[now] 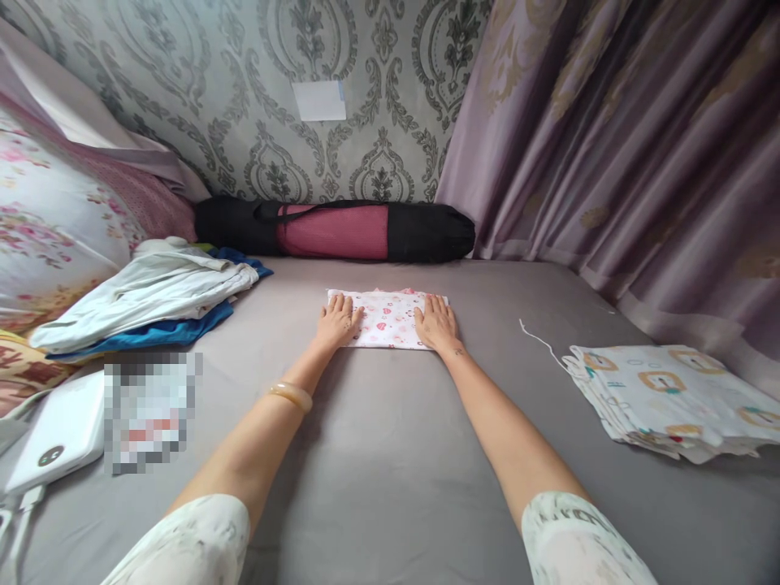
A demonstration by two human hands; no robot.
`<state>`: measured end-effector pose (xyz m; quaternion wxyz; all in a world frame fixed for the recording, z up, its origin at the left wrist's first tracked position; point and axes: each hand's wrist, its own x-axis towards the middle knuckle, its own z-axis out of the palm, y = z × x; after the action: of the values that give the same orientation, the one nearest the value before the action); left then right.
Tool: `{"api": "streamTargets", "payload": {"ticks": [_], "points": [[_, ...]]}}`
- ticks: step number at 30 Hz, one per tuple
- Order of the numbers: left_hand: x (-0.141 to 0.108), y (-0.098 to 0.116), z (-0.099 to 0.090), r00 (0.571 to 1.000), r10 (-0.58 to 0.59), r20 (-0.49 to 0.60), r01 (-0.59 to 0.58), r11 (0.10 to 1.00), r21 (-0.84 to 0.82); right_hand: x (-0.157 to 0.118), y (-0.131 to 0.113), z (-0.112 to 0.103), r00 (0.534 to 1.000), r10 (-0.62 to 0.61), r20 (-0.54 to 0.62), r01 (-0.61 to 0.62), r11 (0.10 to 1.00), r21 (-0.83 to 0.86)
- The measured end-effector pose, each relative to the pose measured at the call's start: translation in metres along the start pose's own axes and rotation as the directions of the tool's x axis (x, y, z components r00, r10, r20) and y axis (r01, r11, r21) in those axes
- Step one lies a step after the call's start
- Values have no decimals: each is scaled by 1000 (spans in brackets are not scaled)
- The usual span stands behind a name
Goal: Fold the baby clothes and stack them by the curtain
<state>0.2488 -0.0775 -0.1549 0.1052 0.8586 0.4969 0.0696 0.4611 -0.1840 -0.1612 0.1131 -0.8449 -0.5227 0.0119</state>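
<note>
Slvs (188, 536) white w/ grey-grn print, approx elbow-length; cream-tan bangle (291, 393), L forearm (256, 455); sm dark mark (459, 352) nr R wrist (449, 348).

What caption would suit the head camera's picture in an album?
Left hand and right hand rest flat on a folded white cloth with pink print, atop a grey sheet.

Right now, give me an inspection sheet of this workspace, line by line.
Surface: grey sheet, lightly creased
Job's things: pink-patterned folded cloth, lying flat
Clutter: clothes pile, power bank and blurred item at left; folded printed fabric at right
Hands: left hand and right hand, palms down on the cloth's opposite ends
Cables: white cable plugged into the power bank
Surroundings: patterned wall, purple curtain, long bag by the wall
</note>
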Motion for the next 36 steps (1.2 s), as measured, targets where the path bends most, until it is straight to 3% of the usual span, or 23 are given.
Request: {"api": "streamTargets", "payload": {"ticks": [3,7,13,21,25,29,36], "points": [[-6,-5,-6,1000,-10,5,10,999,-43,2,3,-9,998,2,63,-5,999,47],[-18,-17,-8,1000,8,-12,-9,998,-67,4,11,-16,999,-28,35,26,999,47],[-25,-27,1,1000,7,12,-6,998,-62,1,19,-7,999,-25,46,24,1000,9],[-25,-28,5,998,33,-60,-38,996,-86,2,19,-7,997,-11,70,11,1000,-10],[-29,-26,3,987,78,-140,-89,994,-69,3,13,-14,998,-8,56,10,999,-40],[-31,-25,3,970,116,-212,-132,989,-62,0,-2,-17,994,-105,-37,103,993,-50],[-30,-27,4,979,114,-169,-133,985,-107,-6,-15,-2,993,-118,6,118,992,-45]]}}
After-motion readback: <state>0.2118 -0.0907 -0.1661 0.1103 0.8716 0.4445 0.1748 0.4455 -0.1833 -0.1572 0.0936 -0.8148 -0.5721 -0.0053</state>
